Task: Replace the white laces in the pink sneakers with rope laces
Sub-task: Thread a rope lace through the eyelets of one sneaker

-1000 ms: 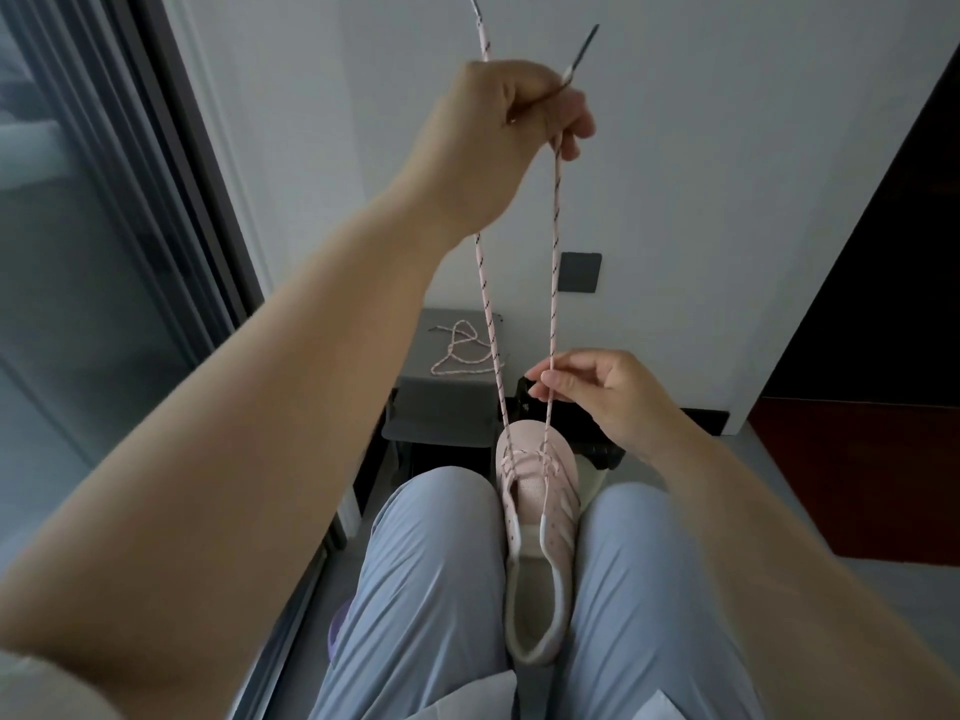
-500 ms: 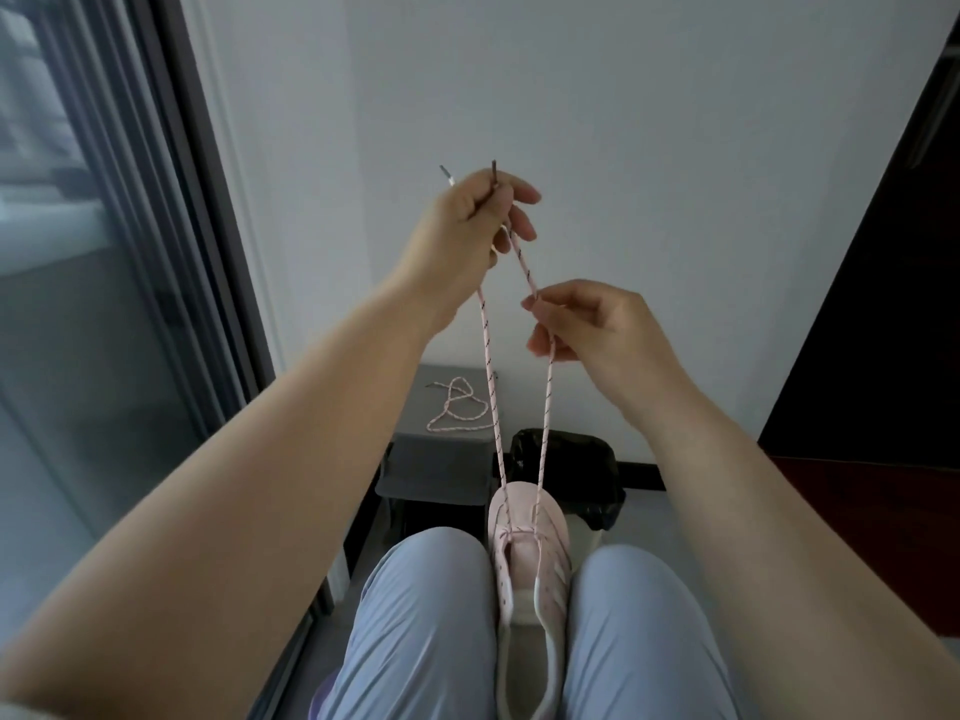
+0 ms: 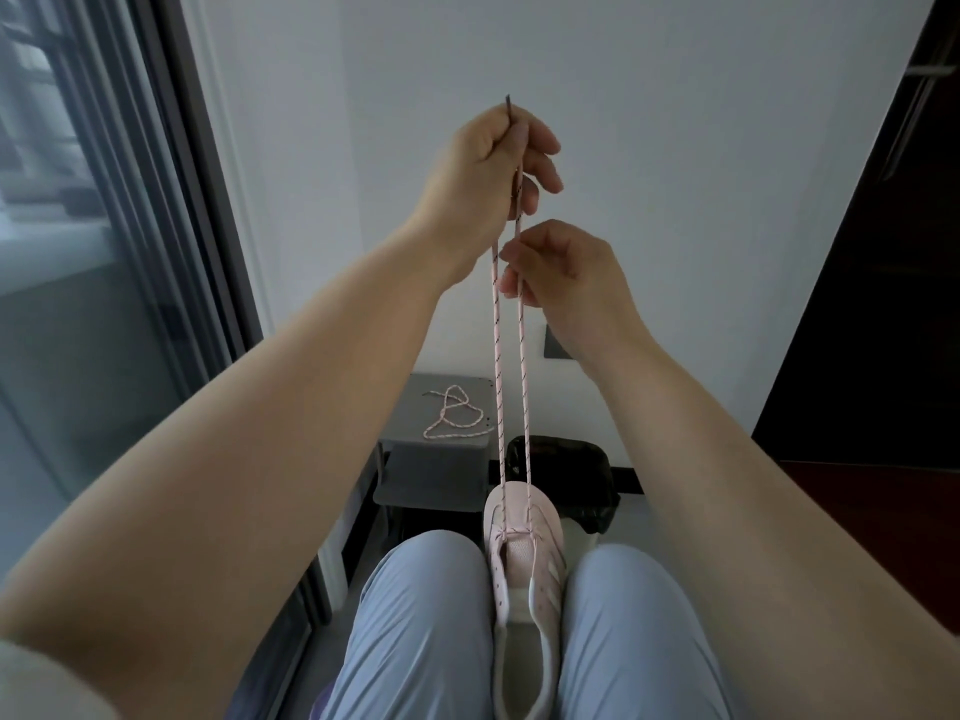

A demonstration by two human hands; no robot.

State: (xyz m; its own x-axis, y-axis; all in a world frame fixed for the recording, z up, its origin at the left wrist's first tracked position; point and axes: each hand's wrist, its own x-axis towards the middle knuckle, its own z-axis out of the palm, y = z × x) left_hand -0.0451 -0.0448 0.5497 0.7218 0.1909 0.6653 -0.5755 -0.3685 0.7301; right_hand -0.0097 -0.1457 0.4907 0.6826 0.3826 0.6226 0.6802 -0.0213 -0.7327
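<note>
A pink sneaker [image 3: 522,553] is wedged between my knees, toe pointing away. A pink rope lace [image 3: 500,387] is threaded through its lowest eyelets and both strands run straight up. My left hand [image 3: 485,184] is raised and grips the two ends near their dark tips. Just below it, my right hand [image 3: 561,272] pinches the right strand between thumb and fingers. A second rope lace [image 3: 452,420] lies loosely coiled on the grey stool ahead.
A grey stool [image 3: 436,475] stands against the white wall, with a black-lined bin [image 3: 566,475] to its right. A glass sliding door with a dark frame [image 3: 197,252] runs along the left. A dark wooden door [image 3: 883,252] is on the right.
My left hand has come lower while still holding the lace ends. My right hand slid up the strand from near the sneaker to just under the left hand. The camera tilted down.
</note>
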